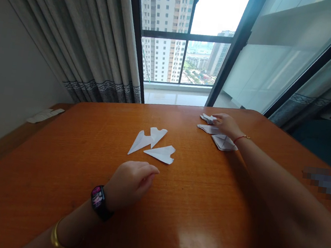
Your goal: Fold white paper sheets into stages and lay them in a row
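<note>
My left hand (131,182) hovers over or rests on the near middle of the table, fingers curled in and thumb against them, with nothing visible in it. Just beyond it lie three white paper planes: a left one (139,142), a back one (157,136) touching it, and a front one (161,154) pointing left. At the far right, my right hand (228,125) has its fingertips closed at a small folded paper (206,118); the thumb is hidden. Beneath and beside that hand are a flat folded paper (206,128) and a squarish folded paper stack (223,143).
The brown wooden table (86,170) reaches toward a window (186,37). A grey curtain (102,50) hangs at left. White paper (45,115) lies on a ledge beyond the table's left edge. A blurred patch (330,187) covers something at the right.
</note>
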The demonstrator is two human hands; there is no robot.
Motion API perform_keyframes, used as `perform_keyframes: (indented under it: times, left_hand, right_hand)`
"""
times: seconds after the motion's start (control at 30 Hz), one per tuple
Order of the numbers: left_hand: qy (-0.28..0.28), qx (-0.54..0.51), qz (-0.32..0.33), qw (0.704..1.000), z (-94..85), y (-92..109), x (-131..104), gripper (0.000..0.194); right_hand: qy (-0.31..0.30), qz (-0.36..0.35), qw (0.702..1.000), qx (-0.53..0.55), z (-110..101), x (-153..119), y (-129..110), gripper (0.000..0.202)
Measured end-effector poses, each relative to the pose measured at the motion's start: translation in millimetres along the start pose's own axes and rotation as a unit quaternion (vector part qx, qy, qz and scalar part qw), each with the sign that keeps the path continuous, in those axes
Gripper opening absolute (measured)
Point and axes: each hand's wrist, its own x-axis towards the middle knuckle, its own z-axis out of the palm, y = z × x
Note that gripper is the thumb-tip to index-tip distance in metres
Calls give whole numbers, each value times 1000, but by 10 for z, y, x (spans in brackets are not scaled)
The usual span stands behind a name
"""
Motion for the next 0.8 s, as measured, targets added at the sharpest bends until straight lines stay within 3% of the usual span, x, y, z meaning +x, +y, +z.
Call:
perform_keyframes:
  times: [0.1, 0.2, 0.33, 0.43, 0.63, 0.8]
  left_hand:
    - [0, 4, -9, 1000, -9, -27, 2, 19]
    - [8, 4, -13, 1000, -10, -44, 12, 19]
    - [9, 7, -16, 1000, -2, -52, 29, 20]
    - [3, 9, -22, 1000, 1, -60, 38, 20]
    - [1, 8, -39, 999, 8, -85, 46, 21]
    - [-10, 8, -38, 999, 15, -83, 46, 21]
  right_hand:
    - [37, 1, 999, -2, -97, -75, -180, 41]
    - [51, 19, 998, -36, -220, -357, -336, 40]
    - [-10, -4, 994, -109, -242, -858, -423, 46]
    - [-37, -10, 990, -136, -164, -1090, -358, 48]
    - [-55, -54, 988, -135, -62, -1223, -168, 42]
    - [-35, -57, 989, -133, -23, -1242, -202, 42]
